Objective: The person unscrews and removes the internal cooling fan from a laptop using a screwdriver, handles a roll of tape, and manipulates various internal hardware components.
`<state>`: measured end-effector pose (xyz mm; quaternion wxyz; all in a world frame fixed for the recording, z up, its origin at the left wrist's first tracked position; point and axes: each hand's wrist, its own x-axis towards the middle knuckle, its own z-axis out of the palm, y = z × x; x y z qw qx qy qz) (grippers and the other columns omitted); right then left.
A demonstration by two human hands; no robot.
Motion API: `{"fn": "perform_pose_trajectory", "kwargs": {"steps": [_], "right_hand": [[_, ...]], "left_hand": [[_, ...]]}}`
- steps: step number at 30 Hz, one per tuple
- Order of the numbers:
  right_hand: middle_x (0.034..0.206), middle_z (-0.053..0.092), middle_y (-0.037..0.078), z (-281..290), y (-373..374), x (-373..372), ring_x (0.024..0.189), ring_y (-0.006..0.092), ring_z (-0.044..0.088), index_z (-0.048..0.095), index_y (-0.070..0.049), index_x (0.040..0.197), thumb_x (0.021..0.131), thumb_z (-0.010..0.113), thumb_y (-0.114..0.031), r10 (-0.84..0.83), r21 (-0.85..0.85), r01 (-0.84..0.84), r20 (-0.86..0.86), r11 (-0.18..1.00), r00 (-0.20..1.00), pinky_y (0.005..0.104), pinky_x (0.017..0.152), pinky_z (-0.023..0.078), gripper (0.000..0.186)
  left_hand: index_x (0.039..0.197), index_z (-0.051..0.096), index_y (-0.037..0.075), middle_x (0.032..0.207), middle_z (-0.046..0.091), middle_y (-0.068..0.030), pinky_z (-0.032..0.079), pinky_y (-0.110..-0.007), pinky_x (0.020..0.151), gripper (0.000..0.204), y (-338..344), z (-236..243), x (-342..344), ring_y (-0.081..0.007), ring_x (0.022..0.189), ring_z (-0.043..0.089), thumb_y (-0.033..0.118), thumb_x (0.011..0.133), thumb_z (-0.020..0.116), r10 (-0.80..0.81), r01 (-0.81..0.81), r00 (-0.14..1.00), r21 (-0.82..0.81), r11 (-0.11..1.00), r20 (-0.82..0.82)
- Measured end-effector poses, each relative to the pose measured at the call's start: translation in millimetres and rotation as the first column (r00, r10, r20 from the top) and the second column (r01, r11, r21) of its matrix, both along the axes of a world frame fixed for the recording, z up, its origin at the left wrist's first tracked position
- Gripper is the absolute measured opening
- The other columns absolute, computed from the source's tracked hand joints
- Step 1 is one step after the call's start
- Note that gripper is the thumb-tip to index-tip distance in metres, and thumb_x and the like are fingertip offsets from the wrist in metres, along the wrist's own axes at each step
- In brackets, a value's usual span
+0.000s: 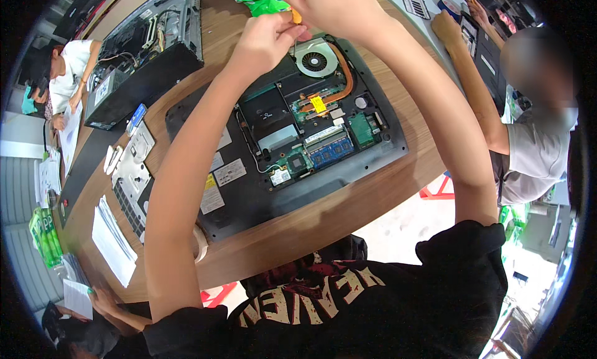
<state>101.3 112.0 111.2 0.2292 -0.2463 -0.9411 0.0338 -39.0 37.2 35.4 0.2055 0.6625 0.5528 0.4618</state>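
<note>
1. Left hand (270, 40), fingertips clamped on an orange-handled screwdriver (296, 15) beside a laptop's round fan (316, 59).
2. Right hand (342, 10) at the handle; whether its fingers close on it, one cannot tell.
3. The opened black laptop (261, 203) lies underside-up on a wooden table (348, 216).
4. Left, an open computer case (149, 79); right, a co-worker (535, 153).

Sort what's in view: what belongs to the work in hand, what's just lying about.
Apparently part of the work:
opened black laptop, underside up
orange-handled tool, probably a screwdriver, in the left hand, right hand close by

Apparently just lying about:
stack of white paper
opened black desktop computer case
bright green plastic packaging
</note>
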Motion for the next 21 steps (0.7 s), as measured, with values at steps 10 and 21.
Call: {"fn": "perform_pose_trajectory", "kwargs": {"steps": [10,21], "right_hand": [[0.084,0.065,0.015,24.1,17.4,19.9,0.08,0.0301,0.066,0.06,-0.003,0.094,0.075,0.065,-0.001,0.558,-0.25,-0.58,-0.158,0.776,0.815,0.0364,0.07,0.05,0.021],[0.087,0.067,0.023,7.2,16.2,9.0,0.08,0.0378,0.066,0.065,0.0,0.104,0.081,0.068,-0.01,0.209,-0.182,-0.223,-0.093,0.958,0.974,0.0405,0.069,0.051,0.025]], "left_hand": [[0.103,0.069,-0.005,0.095,0.073,-0.0115,0.056,-0.027,0.08,0.019,-1.7,-9.9,-8.0,-0.0157,0.092,0.07,0.008,0.091,0.065,-0.054,0.068,0.987,-0.088,0.994,0.155],[0.086,0.071,-0.004,0.077,0.072,-0.012,0.057,-0.027,0.068,0.013,-0.1,-23.0,3.8,-0.0164,0.07,0.072,0.006,0.08,0.075,0.122,-0.123,0.992,0.11,0.986,0.021]]}}
